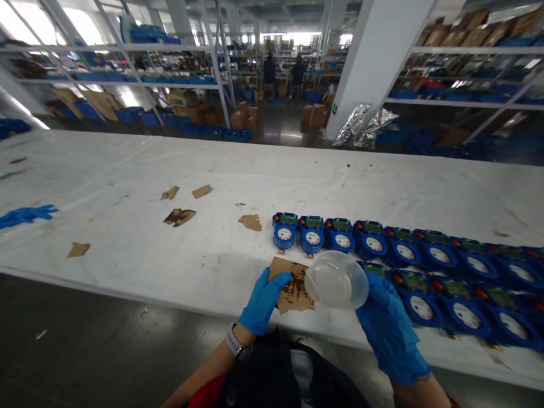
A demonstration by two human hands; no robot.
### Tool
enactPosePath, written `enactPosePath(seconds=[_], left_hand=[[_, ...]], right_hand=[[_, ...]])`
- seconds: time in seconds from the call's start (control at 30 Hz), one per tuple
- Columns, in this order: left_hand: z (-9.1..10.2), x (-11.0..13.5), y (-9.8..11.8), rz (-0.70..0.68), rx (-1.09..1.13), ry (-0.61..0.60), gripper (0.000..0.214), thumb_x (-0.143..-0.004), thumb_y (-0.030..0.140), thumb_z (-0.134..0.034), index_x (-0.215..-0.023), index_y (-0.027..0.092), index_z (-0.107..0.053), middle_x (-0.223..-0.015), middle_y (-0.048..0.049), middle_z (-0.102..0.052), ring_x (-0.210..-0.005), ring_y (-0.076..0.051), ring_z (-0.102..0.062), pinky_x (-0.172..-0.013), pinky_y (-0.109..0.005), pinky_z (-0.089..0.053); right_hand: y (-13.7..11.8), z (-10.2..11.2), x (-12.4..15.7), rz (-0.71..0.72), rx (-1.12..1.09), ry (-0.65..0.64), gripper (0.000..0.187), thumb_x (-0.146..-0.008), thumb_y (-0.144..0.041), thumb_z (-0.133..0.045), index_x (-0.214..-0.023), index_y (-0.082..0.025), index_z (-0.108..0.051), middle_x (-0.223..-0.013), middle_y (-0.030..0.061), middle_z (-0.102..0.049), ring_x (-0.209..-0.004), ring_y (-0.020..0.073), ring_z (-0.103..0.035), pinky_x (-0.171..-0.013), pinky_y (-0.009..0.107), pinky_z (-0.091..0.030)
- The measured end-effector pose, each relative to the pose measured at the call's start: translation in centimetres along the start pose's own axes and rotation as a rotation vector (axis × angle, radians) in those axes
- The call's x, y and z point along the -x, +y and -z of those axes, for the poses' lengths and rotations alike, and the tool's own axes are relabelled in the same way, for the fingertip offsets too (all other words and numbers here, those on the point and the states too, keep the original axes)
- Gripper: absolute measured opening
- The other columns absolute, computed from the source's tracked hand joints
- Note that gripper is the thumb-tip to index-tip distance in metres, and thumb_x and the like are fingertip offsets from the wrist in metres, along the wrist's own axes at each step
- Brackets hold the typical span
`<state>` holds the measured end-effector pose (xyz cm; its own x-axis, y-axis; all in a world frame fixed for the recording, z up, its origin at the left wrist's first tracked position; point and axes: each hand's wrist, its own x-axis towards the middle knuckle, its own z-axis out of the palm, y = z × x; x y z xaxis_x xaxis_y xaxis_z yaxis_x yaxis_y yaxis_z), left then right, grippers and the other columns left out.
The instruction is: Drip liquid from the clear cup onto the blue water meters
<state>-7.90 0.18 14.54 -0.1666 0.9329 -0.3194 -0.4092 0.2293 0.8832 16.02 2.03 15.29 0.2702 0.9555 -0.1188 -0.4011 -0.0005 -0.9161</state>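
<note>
My left hand, in a blue glove, grips a torn cardboard piece smeared with dark brown stains. In my gloved right hand is a clear plastic bowl, tilted so its inside faces me. The bowl's rim overlaps the right edge of the cardboard; whether they touch I cannot tell. Both are held over the front edge of the white-covered table. Just beyond and to the right stand blue water meters with round white dials and exposed green circuit boards, in two rows.
Cardboard scraps lie scattered left of the meters, one a dark-stained scrap. A blue glove rests at the far left. Behind the table are storage shelves, a pillar, crumpled silver foil and two distant people.
</note>
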Motion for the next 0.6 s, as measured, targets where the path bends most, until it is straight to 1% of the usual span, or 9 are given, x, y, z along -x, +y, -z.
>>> enactPosePath(seconds=[0.1,0.2,0.3,0.37,0.43,0.5,0.6], left_hand=[[-1.1,1.1,0.3,-0.022,-0.052,0.055,0.049,-0.067,0.045,-0.088,-0.104,0.016,-0.075,-0.105,-0.0098,-0.082,-0.101,-0.03,-0.075,-0.091,-0.042,-0.059],[-2.7,2.2,0.8,-0.045,-0.084,0.105,0.045,-0.066,0.044,-0.088,-0.1,0.017,-0.075,-0.1,-0.0089,-0.082,-0.104,-0.032,-0.075,-0.095,-0.045,-0.058],[-4.3,3.4,0.9,-0.064,-0.105,0.111,0.04,-0.068,0.044,-0.085,-0.096,0.018,-0.074,-0.098,-0.0087,-0.082,-0.102,-0.032,-0.075,-0.094,-0.044,-0.059],[-5.1,4.1,0.8,-0.086,-0.123,0.112,0.038,-0.071,0.043,-0.083,-0.099,0.018,-0.074,-0.1,-0.0091,-0.083,-0.099,-0.031,-0.076,-0.092,-0.043,-0.06],[-5.8,4.6,0.5,-0.124,-0.16,0.124,0.036,-0.074,0.041,-0.081,-0.1,0.019,-0.075,-0.103,-0.0092,-0.083,-0.099,-0.03,-0.076,-0.091,-0.041,-0.06],[-6.2,5.0,0.2,-0.149,-0.208,0.157,0.034,-0.073,0.04,-0.082,-0.1,0.019,-0.075,-0.103,-0.0083,-0.083,-0.1,-0.029,-0.076,-0.091,-0.039,-0.06],[-6.8,5.3,0.0,-0.142,-0.223,0.234,0.04,-0.072,0.041,-0.084,-0.104,0.019,-0.075,-0.106,-0.0076,-0.083,-0.103,-0.03,-0.076,-0.094,-0.042,-0.06]], right_hand=[[0.4,1.4,-0.2,-0.018,0.007,0.025,0.034,-0.058,-0.045,-0.089,-0.082,-0.027,-0.073,-0.084,-0.0006,-0.072,-0.084,0.0189,-0.067,-0.078,0.035,-0.061],[0.8,2.6,-1.0,-0.033,0.022,0.002,0.036,-0.057,-0.047,-0.09,-0.077,-0.026,-0.07,-0.074,-0.0021,-0.069,-0.08,0.0184,-0.066,-0.076,0.034,-0.059],[0.6,3.4,-1.6,-0.039,0.021,-0.011,0.04,-0.054,-0.049,-0.092,-0.075,-0.024,-0.068,-0.07,-0.0021,-0.066,-0.076,0.0175,-0.064,-0.073,0.034,-0.058],[0.3,3.6,-1.7,-0.05,0.02,0.0,0.042,-0.053,-0.05,-0.092,-0.074,-0.022,-0.068,-0.069,-0.0017,-0.066,-0.072,0.0161,-0.063,-0.071,0.032,-0.056],[0.0,3.9,-1.6,-0.067,0.022,0.012,0.043,-0.052,-0.05,-0.092,-0.072,-0.021,-0.068,-0.068,-0.0014,-0.066,-0.068,0.0145,-0.061,-0.069,0.031,-0.054],[-0.1,4.2,-1.6,-0.077,0.021,0.02,0.044,-0.052,-0.051,-0.093,-0.07,-0.02,-0.067,-0.066,-0.0017,-0.065,-0.065,0.0131,-0.059,-0.066,0.029,-0.052],[0.0,4.8,-1.7,-0.074,0.015,0.009,0.045,-0.052,-0.051,-0.093,-0.066,-0.019,-0.064,-0.063,-0.002,-0.062,-0.063,0.012,-0.056,-0.065,0.028,-0.05]])
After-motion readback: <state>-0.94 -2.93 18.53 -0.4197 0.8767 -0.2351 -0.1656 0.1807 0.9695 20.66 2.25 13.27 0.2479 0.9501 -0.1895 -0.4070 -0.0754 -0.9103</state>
